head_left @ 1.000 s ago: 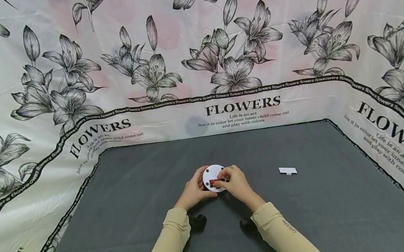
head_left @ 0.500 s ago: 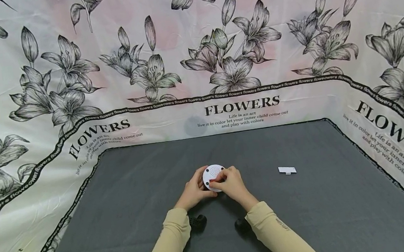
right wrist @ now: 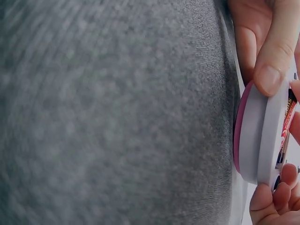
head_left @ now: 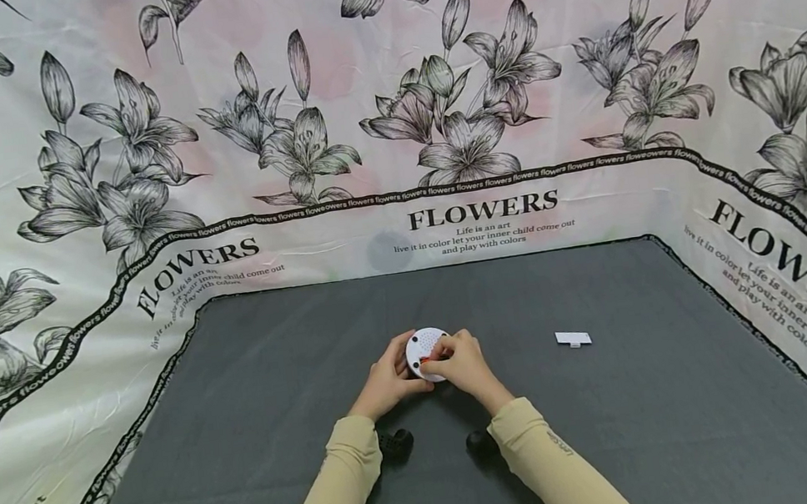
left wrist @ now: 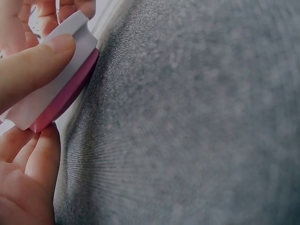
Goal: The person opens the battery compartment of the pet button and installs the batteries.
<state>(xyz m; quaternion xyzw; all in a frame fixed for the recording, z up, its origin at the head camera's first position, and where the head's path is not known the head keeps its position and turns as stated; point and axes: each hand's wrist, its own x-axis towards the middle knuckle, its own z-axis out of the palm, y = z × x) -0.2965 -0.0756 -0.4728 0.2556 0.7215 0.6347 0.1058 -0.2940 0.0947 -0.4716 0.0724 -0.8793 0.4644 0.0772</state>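
Note:
A round white device with small holes and black feet on its upturned face sits mid-table. In the left wrist view its white body has a pink underside. My left hand grips it by the rim from the left, thumb on the near side. My right hand bends over the face, thumb and fingertips pinching at a red-and-black battery in the slot there. Fingers hide much of that battery in the head view. Right of the hands lies a small white battery cover with a tab.
Grey cloth covers the table. White fabric printed with flowers rises at its back and sides. Dark wrist-worn pieces show beneath both wrists.
My right hand has shifted slightly left and closer over the battery slot, covering more of the red battery. The left hand keeps its grip, and the cover has not moved.

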